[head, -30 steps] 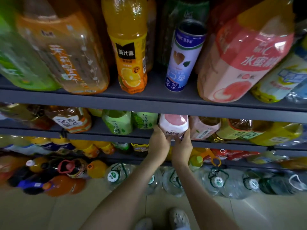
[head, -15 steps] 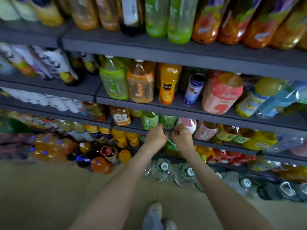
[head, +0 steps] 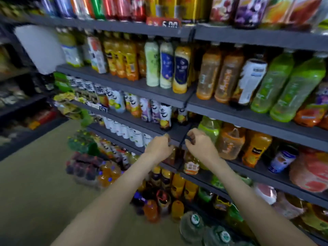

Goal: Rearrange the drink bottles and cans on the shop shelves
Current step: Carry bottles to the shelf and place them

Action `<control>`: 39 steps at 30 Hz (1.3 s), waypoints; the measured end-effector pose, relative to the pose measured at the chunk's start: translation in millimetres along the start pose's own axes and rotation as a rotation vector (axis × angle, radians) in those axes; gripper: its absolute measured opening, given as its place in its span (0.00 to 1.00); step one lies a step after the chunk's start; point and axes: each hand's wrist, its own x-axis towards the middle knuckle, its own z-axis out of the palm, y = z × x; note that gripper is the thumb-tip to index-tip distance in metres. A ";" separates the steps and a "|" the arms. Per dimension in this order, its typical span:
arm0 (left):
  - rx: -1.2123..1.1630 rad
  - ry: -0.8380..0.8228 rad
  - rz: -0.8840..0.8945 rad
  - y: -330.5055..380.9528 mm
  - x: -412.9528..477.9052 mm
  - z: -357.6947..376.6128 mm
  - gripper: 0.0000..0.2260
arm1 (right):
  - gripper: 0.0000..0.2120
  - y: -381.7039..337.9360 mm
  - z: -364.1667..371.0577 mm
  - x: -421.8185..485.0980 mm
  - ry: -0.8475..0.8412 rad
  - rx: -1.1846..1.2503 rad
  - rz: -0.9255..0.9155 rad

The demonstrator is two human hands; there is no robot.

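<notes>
A shop aisle seen from head height, softened by blur. Two bare forearms rise from 6 o'clock to the centre. The left hand (head: 160, 148) and right hand (head: 201, 144) are level and slightly apart at the front lip of a dark grey shelf (head: 177, 135). Each has its fingers curled inward with nothing visible inside. Whether the fingertips touch the lip cannot be told.

Bare beige floor (head: 35, 183) spreads from 7 to 9 o'clock. The shelf boards are flat, matt and straight-edged, and a seam between two boards runs down between the hands.

Smooth, rounded plastic drink bottles fill the tiers from 10 round to 4 o'clock. Just beside the right hand, at 3 o'clock, stands a clear green bottle (head: 209, 128), then an orange bottle (head: 230, 141). At 12 o'clock, above the left hand, a black-and-white labelled bottle (head: 166, 116) stands close to the board's edge. Glossy cans (head: 113, 8) line the top tier at 11 o'clock.

At 5 o'clock, large clear water jugs (head: 193, 226) sit on the floor. Dark and orange floor bottles (head: 150, 210) crowd 6 o'clock beneath the forearms.
</notes>
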 end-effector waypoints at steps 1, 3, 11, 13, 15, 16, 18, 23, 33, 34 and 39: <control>0.020 0.015 -0.005 -20.1 1.8 -19.3 0.12 | 0.12 -19.7 7.4 12.9 0.009 0.011 -0.020; 0.063 0.059 -0.013 -59.2 5.2 -55.6 0.13 | 0.12 -57.2 21.6 38.9 0.047 0.041 -0.038; 0.044 0.181 0.018 -145.3 47.7 -148.5 0.16 | 0.21 -134.9 67.7 122.0 0.210 0.176 0.013; 0.024 0.196 0.044 -154.2 68.1 -156.9 0.17 | 0.22 -138.1 73.8 141.2 0.255 0.183 0.024; 0.007 0.196 0.067 -160.3 91.0 -161.7 0.17 | 0.22 -138.4 77.5 164.0 0.297 0.227 0.047; 0.000 0.197 0.083 -162.1 103.3 -163.0 0.16 | 0.22 -138.1 78.1 176.3 0.316 0.252 0.066; -0.006 0.208 0.123 -163.7 127.7 -165.5 0.15 | 0.22 -136.2 78.4 201.0 0.365 0.286 0.091; -0.009 0.211 0.250 -151.0 190.1 -177.9 0.16 | 0.18 -129.4 85.5 252.8 0.461 0.269 0.089; -0.013 0.150 0.544 -111.6 256.4 -174.7 0.15 | 0.13 -125.0 92.3 251.8 0.533 0.157 0.099; -0.012 0.135 0.576 -105.1 257.1 -171.7 0.15 | 0.14 -123.8 87.9 244.5 0.548 0.149 0.125; -0.045 0.039 0.738 -73.3 246.1 -147.7 0.15 | 0.12 -114.5 65.5 191.3 0.683 0.100 0.312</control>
